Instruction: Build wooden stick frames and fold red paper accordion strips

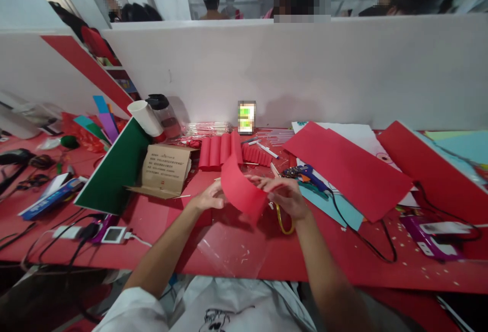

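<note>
Red sheet (241, 185) bowed between the fingers: right hand (285, 195) pinching its edge, left hand (209, 195) at the opposite side, grip hidden. Light, even pressure advisable; hard pinching could crease the curve.

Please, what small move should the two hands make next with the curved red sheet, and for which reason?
Probably, the left hand and right hand should curl the red sheet a little more, towards a tube. It is bent but not closed between them, and several red rolls lie just beyond it.
</note>
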Action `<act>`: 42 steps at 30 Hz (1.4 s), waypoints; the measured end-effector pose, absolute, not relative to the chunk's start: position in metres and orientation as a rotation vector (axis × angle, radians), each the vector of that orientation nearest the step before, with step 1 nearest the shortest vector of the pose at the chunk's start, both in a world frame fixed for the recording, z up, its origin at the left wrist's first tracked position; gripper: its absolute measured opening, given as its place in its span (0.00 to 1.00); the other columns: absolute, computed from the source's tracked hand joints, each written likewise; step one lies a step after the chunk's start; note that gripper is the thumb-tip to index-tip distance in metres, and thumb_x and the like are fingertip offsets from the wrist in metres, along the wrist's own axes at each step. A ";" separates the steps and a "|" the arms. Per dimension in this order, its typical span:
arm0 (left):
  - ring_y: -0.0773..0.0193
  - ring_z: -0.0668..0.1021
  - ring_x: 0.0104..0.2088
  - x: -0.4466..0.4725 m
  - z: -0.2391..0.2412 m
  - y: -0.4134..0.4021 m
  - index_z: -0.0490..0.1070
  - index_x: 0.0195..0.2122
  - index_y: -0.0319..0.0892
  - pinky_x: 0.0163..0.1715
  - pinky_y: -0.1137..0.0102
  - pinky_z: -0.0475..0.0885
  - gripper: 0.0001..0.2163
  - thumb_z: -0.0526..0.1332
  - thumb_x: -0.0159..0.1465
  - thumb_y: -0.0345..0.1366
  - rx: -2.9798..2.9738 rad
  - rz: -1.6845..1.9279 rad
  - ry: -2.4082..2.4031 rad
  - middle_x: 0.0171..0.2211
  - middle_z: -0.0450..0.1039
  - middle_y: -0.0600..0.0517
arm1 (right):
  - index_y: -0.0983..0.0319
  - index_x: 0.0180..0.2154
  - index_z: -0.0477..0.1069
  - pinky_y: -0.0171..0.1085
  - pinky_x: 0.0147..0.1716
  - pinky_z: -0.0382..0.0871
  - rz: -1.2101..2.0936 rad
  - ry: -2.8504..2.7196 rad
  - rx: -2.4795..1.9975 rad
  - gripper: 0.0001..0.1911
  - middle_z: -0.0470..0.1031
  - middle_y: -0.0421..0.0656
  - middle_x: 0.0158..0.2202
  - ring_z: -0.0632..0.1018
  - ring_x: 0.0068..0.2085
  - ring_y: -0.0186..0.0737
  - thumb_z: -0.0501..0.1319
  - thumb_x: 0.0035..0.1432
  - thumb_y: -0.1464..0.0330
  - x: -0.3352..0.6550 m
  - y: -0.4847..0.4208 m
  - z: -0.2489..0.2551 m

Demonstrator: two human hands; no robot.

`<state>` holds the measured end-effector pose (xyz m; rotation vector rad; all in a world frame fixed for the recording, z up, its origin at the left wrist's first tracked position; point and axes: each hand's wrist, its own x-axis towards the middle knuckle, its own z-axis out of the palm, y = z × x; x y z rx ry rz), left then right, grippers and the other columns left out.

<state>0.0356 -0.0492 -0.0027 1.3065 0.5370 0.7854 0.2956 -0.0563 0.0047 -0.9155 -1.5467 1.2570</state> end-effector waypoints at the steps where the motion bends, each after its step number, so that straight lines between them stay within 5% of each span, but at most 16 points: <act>1: 0.38 0.74 0.59 0.037 -0.001 -0.050 0.71 0.59 0.37 0.56 0.51 0.71 0.44 0.74 0.44 0.58 1.322 0.821 0.625 0.52 0.76 0.36 | 0.57 0.33 0.75 0.53 0.51 0.70 1.276 -1.495 -0.948 0.23 0.80 0.47 0.36 0.79 0.45 0.53 0.68 0.48 0.45 0.290 -0.055 0.007; 5: 0.46 0.78 0.54 0.051 0.012 -0.048 0.71 0.58 0.39 0.57 0.53 0.71 0.31 0.66 0.60 0.56 1.252 1.077 1.008 0.45 0.80 0.42 | 0.61 0.42 0.77 0.46 0.44 0.76 1.403 -1.392 -0.995 0.21 0.82 0.47 0.43 0.81 0.43 0.49 0.70 0.52 0.54 0.272 -0.054 0.012; 17: 0.48 0.75 0.58 0.045 0.005 -0.040 0.75 0.54 0.42 0.62 0.56 0.67 0.25 0.62 0.64 0.54 1.427 1.128 1.038 0.49 0.79 0.43 | 0.62 0.48 0.75 0.46 0.46 0.78 1.522 -1.522 -0.937 0.22 0.82 0.48 0.47 0.81 0.48 0.49 0.67 0.58 0.56 0.270 -0.049 -0.002; 27: 0.51 0.80 0.44 0.050 0.002 -0.036 0.76 0.44 0.43 0.47 0.60 0.75 0.23 0.72 0.54 0.52 1.510 0.950 1.094 0.41 0.81 0.47 | 0.59 0.54 0.75 0.50 0.56 0.71 1.240 -1.775 -0.910 0.21 0.78 0.47 0.55 0.76 0.57 0.52 0.64 0.61 0.58 0.264 -0.047 0.002; 34: 0.69 0.72 0.21 0.052 0.002 -0.026 0.69 0.25 0.40 0.25 0.73 0.68 0.22 0.63 0.62 0.55 1.340 1.126 1.056 0.19 0.71 0.54 | 0.60 0.49 0.76 0.46 0.48 0.76 1.424 -1.409 -0.956 0.21 0.82 0.46 0.46 0.80 0.49 0.50 0.66 0.58 0.56 0.266 -0.043 -0.004; 42: 0.68 0.74 0.19 0.051 0.003 -0.021 0.66 0.25 0.41 0.23 0.74 0.68 0.20 0.66 0.59 0.53 1.230 1.196 1.162 0.18 0.71 0.54 | 0.58 0.45 0.75 0.45 0.44 0.79 1.559 -0.934 -0.938 0.23 0.83 0.44 0.42 0.83 0.43 0.48 0.73 0.49 0.57 0.267 -0.043 -0.002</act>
